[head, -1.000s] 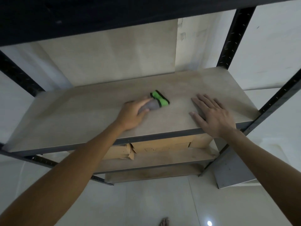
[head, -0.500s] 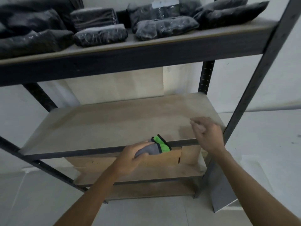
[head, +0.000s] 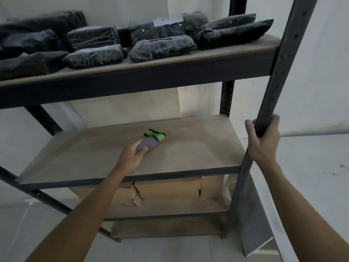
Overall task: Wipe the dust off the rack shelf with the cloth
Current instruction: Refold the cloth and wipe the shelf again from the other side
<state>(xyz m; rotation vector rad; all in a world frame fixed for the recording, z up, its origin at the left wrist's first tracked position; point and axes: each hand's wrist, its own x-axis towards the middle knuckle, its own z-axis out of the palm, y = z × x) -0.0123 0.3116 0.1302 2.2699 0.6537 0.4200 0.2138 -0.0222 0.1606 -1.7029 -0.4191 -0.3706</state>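
Cloth [head: 153,140], grey with a bright green band, bunched into a small wad on the middle shelf [head: 188,154] of the rack, a little left of the board's centre. The left hand [head: 132,157] is closed around the grey end, thumb and fingers pinching it against the board, while the green end pokes out toward the back wall. The cloth looks soft, light and easily crumpled, so it is best held bunched in the palm and pressed flat to drag dust along. The shelf is a pale, stiff board with a dusty haze toward its right rear. The right hand [head: 264,142] is wrapped around the front right post [head: 279,76], gripping it. Above, dark wrapped bundles [head: 162,48] fill the upper shelf; cardboard boxes [head: 168,188] sit below.
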